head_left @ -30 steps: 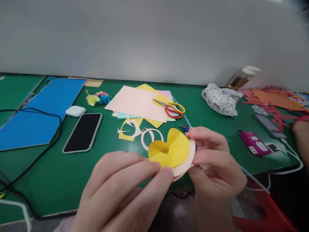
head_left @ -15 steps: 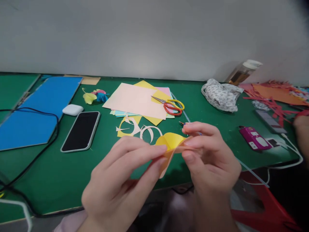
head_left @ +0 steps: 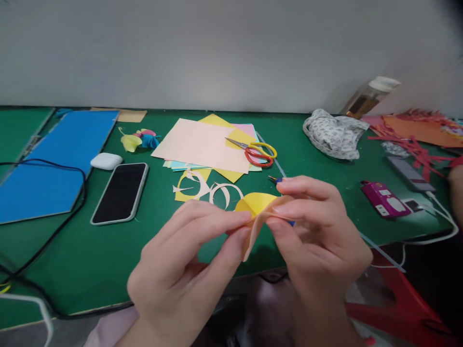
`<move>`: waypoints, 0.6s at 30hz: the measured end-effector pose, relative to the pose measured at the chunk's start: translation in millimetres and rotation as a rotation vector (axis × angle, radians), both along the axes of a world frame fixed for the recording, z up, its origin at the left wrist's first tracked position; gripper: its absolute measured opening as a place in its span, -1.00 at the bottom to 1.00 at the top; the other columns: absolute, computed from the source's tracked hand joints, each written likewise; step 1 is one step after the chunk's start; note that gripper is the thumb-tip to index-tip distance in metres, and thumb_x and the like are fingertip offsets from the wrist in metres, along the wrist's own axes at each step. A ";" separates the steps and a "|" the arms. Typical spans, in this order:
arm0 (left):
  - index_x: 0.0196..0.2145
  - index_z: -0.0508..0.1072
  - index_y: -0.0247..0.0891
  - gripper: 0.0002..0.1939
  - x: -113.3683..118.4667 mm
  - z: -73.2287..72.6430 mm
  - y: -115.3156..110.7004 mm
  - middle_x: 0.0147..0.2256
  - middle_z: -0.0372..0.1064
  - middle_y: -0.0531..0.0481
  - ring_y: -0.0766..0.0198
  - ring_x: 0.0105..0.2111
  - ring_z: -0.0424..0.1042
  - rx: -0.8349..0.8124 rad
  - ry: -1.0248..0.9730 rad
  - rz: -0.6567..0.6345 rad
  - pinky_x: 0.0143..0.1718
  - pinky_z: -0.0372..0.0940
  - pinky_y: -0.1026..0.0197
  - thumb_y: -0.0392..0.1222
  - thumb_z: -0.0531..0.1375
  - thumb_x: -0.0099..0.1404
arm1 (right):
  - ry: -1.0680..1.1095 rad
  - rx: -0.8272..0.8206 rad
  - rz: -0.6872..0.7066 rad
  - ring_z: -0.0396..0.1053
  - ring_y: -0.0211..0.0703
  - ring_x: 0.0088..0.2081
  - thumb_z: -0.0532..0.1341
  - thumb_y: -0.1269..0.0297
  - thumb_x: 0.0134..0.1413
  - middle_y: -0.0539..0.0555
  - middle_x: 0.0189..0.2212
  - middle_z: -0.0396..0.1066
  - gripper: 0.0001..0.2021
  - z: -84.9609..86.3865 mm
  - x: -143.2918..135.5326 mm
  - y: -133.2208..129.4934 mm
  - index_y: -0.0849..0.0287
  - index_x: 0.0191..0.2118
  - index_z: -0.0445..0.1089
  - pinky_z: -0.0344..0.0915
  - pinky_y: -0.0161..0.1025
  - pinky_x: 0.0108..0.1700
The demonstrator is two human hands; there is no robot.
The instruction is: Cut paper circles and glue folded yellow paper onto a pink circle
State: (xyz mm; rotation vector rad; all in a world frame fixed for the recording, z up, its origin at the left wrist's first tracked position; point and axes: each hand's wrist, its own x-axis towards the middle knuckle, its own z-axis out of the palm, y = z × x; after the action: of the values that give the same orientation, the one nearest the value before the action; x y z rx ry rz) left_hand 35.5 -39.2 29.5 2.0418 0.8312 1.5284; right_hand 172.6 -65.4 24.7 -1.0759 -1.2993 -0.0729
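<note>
Between my two hands is a folded piece of yellow and peach paper [head_left: 257,204], its layers bent into a curved, flaring shape. My left hand [head_left: 191,255] pinches its left side between thumb and forefinger. On the other side, the thumb and fingers of my right hand [head_left: 314,231] close on the right edge. A pen [head_left: 275,180] with a blue body pokes out by my right fingers; whether they grip it I cannot tell. Beyond lie ring-shaped paper offcuts [head_left: 226,193] and scissors [head_left: 256,149] with red and yellow handles, resting on stacked coloured paper [head_left: 202,144].
Left are a phone [head_left: 121,193], a white earphone case [head_left: 106,161], a blue board [head_left: 54,164] and small paper flowers [head_left: 139,140]. Right are a patterned cloth pouch [head_left: 334,135], a bottle [head_left: 372,96], a magenta device [head_left: 385,200] and red paper strips [head_left: 419,144]. A person's arm shows at far right.
The view has shifted slightly. My right fingers have moved a little along the paper's edge, and the lower peach flap has turned slightly. Both hands keep hold.
</note>
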 end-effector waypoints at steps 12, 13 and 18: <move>-0.35 0.46 -0.04 -0.84 8.8 5.2 -6.0 -0.53 0.39 0.20 0.37 -0.52 0.41 -0.098 -0.031 0.136 -0.58 0.39 0.18 -0.31 0.16 0.23 | -0.168 -0.046 -0.078 0.39 -0.02 -0.16 0.29 0.36 0.03 0.03 -0.21 0.41 -0.87 -2.2 0.1 -6.5 0.02 -0.26 0.42 0.38 0.00 -0.06; -0.35 0.46 -0.04 -0.84 8.5 5.2 -6.1 -0.53 0.39 0.19 0.37 -0.51 0.41 -0.097 -0.033 0.140 -0.58 0.39 0.18 -0.32 0.16 0.23 | -0.159 -0.039 -0.073 0.39 -0.03 -0.16 0.29 0.36 0.03 0.02 -0.21 0.42 -0.88 -2.0 -0.4 -5.8 0.03 -0.27 0.43 0.38 0.00 -0.06; -0.36 0.44 -0.05 -0.85 8.4 4.8 -7.5 -0.53 0.38 0.20 0.36 -0.50 0.42 -0.092 0.000 0.161 -0.57 0.38 0.17 -0.29 0.13 0.26 | -0.165 -0.026 -0.038 0.39 -0.06 -0.15 0.31 0.41 0.00 0.04 -0.18 0.42 -0.86 -0.3 -0.3 -6.1 0.06 -0.28 0.43 0.38 -0.03 -0.06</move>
State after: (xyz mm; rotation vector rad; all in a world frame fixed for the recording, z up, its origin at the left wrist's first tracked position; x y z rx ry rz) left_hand 43.9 -46.7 34.3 1.9494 1.0682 1.5439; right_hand 172.4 -71.5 24.4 -1.1363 -1.4312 -0.1772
